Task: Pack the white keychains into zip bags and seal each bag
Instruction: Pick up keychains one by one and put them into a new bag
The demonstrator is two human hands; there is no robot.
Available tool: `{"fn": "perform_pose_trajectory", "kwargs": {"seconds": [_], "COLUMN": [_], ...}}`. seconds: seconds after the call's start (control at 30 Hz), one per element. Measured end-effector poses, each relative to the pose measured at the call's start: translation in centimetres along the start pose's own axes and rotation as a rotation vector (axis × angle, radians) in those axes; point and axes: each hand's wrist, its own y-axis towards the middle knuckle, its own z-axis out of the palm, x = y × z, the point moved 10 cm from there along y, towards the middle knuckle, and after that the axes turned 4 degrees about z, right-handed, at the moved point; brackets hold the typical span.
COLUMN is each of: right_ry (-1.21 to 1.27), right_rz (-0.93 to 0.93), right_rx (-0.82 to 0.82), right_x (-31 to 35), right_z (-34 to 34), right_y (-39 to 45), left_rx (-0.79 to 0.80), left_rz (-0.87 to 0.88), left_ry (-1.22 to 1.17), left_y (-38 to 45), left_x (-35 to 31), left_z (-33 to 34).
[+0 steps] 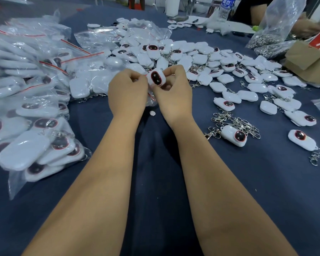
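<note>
Keychain of white plastic, rounded, with a dark red-rimmed oval window (156, 78), sits raised above the dark blue cloth tabletop (155, 182), pinched between both hands. The left hand (127, 93) has its fingers curled and grips the keychain's left edge; the right hand (174, 91) curls over its top and right side. A clear zip bag with a red seal strip (151, 97) hangs crumpled below the keychain, between the two palms; whether the keychain is inside it I cannot tell. Just beneath the hands a small white round bit (152, 113) lies on the cloth. To the near left, sealed clear bags filled with white keychains (31, 145) lie heaped. To the near right, loose keychains (233, 135) and a tangle of silver metal clasps (236, 121) are scattered well apart. Beyond the hands, a broad pile of unpacked white keychains (183, 54) spreads across the tabletop. Farther right stand a brown cardboard box (307, 60) and a large clear bag of metal rings (270, 34). At the far edge stands a clear plastic water bottle (224, 10).
</note>
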Motion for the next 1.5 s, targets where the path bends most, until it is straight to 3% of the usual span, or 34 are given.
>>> {"fn": "perform_pose_trajectory", "kwargs": {"seconds": [0.1,0.23,0.3,0.4,0.5,0.57,0.6,0.67,0.73,0.8,0.93,1.07,1.17,1.23,1.3,1.5], "right_ry": [-0.109,-0.363,-0.419,-0.259,-0.09,-0.038,-0.043,-0.136,-0.284,-0.406,-0.553,-0.634,-0.716,-0.906,-1.038,-0.955], "right_rz": [-0.021,-0.186,-0.227,-0.222,-0.149,-0.029,0.035,0.141,0.205,0.207,0.09,-0.125,-0.162,-0.111,-0.133,-0.224], "right_rx": [0.061,0.202,0.171,-0.004,-0.219,-0.257,-0.252,-0.205,-0.136,-0.087,-0.077,-0.043,0.142,0.298,0.337,0.29], "right_x": [0.4,1.9,2.3,2.9,2.6,1.4,0.6,-0.5,-0.8,-0.2,1.5,4.2,3.3,0.5,-1.0,-0.6], "right_z": [0.7,2.5,2.4,0.4,-2.4,-3.2,-3.3,-3.1,-2.3,-1.3,1.1,5.6,9.9,11.7,11.7,7.3], "right_y": [-0.2,-0.6,-0.5,-0.6,-0.3,0.2,0.7,1.9,3.5,5.2,8.8,11.7,12.4,11.8,11.1,8.5], "left_rx": [-0.068,-0.12,-0.131,-0.138,-0.435,-0.661,-0.694,-0.604,-0.415,-0.329,-0.441,-0.447,-0.447,-0.457,-0.46,-0.489], "left_rz": [0.015,0.044,0.045,0.025,-0.03,-0.007,0.036,0.099,0.058,-0.025,-0.202,-0.239,-0.244,-0.254,-0.253,-0.251], "left_ry": [-0.054,-0.107,-0.156,-0.281,-0.524,-0.611,-0.589,-0.481,-0.371,-0.368,-0.481,-0.537,-0.568,-0.582,-0.589,-0.627], "left_y": [0.0,0.0,0.0,0.2,-0.6,-1.3,-1.4,-0.7,0.3,0.7,0.7,1.1,1.5,1.7,1.6,1.2], "left_x": [-0.3,-0.7,-0.6,-0.5,0.2,0.7,0.5,0.0,0.0,0.9,3.3,3.8,4.0,4.2,4.3,3.9], "left_z": [-0.8,-1.4,-1.6,-1.6,-4.3,-6.6,-7.1,-6.6,-4.2,-2.7,-3.1,-2.5,-2.2,-2.3,-2.4,-3.4]}}
